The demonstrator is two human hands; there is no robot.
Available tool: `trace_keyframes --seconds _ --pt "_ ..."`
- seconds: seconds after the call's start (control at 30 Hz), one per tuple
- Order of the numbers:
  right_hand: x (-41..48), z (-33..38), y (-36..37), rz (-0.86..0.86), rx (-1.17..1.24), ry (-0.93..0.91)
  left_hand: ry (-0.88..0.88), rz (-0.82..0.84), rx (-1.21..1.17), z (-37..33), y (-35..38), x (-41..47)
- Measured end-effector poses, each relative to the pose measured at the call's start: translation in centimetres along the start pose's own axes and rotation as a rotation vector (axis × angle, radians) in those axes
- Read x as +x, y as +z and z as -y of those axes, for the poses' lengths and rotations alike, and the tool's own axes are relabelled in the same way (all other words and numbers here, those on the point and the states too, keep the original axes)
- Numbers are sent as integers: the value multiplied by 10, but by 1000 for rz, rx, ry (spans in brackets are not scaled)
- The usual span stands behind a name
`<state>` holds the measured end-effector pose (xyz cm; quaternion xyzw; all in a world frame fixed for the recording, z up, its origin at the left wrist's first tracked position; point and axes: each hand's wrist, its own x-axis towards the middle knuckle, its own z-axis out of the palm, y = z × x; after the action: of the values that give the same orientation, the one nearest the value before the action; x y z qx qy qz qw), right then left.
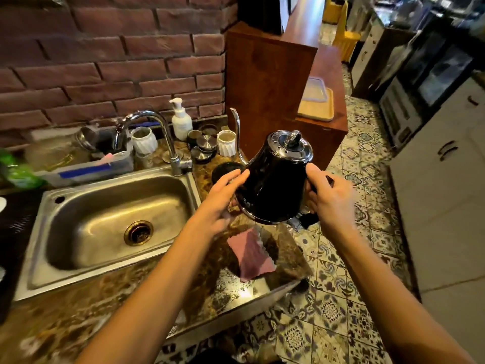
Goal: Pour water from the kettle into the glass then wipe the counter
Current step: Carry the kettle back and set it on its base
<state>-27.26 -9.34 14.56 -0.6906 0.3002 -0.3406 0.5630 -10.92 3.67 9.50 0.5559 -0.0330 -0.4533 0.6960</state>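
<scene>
A black gooseneck kettle (278,185) with a chrome lid is lifted above the counter's right end, its thin spout pointing up and left. My right hand (330,195) grips its handle on the right side. My left hand (223,195) presses against the kettle's left wall, fingers stretched along it. Directly below, a pink cloth (252,253) lies crumpled on the brown marbled counter (131,298). I cannot make out a glass; the spot under my left hand is hidden.
A steel sink (105,219) with a chrome faucet (157,122) fills the left. Behind stand a soap bottle (181,122), white ribbed cups (226,143), small lids and a round black kettle base (225,170). A wooden cabinet (267,82) rises behind; patterned floor lies right.
</scene>
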Motion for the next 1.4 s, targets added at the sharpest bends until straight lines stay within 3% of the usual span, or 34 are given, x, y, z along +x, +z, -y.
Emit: trace_keyframes --seconds 0.33,0.6,1.17,1.4 --pt "40 -27 35 -66 -44 43 -7 -148 18 -6 -9 47" --pt "89 -52 51 -10 47 190 6 -312 -54 -3 -5 87" --pt "183 -138 104 458 -105 170 -37 -544 -265 17 -2 197" --pt "192 -165 130 534 -207 196 -33 -599 -288 34 -21 227"
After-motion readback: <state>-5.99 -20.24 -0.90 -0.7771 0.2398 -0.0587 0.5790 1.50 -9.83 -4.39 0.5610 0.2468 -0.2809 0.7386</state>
